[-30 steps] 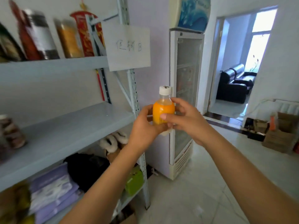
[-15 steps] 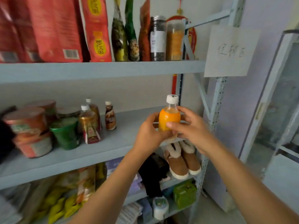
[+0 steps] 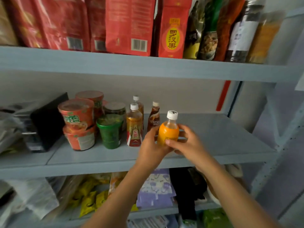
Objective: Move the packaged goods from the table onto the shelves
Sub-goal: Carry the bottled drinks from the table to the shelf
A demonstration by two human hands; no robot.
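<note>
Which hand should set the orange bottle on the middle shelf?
Probably right hand: it holds the orange bottle on the side of bare middle shelf; left hand crowds the brown bottle.

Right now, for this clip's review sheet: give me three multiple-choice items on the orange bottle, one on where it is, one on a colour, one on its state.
1. Where is the orange bottle?
A. standing on the top shelf
B. between the left hand and the right hand, at the middle shelf
C. lying on the bottom shelf

2. What colour is its cap?
A. white
B. red
C. green

3. How is the bottle oriented?
A. lying on its side
B. upside down
C. upright, cap on

Answers:
1 B: both hands wrap its body in front of the middle shelf.
2 A: the cap shows white above the orange body.
3 C: the cap points up and sits on the neck.
</note>
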